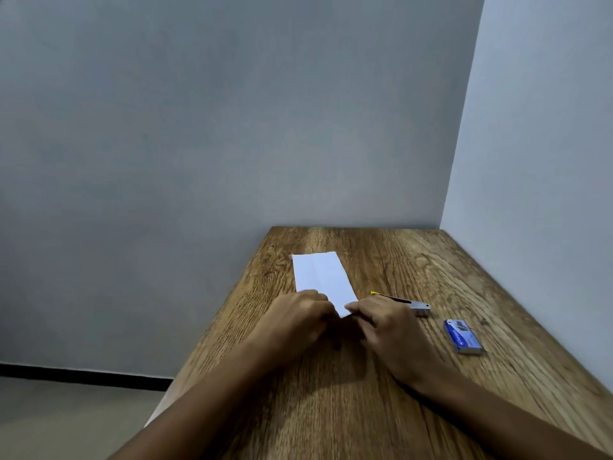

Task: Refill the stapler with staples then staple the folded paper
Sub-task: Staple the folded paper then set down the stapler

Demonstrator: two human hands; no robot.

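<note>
Folded paper (323, 280) lies flat on the wooden table (381, 393), its near end pinched by both the left hand (295, 322) and right hand (388, 330), fingers curled. Just beyond the right hand's knuckles lies the stapler (403, 302), with the blue staple box (462, 336) to that hand's right.

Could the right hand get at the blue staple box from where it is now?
Probably yes. The right hand is at the folded paper's near corner, and the staple box lies on bare table further right. The stapler sits beyond the hand, not between them.
</note>
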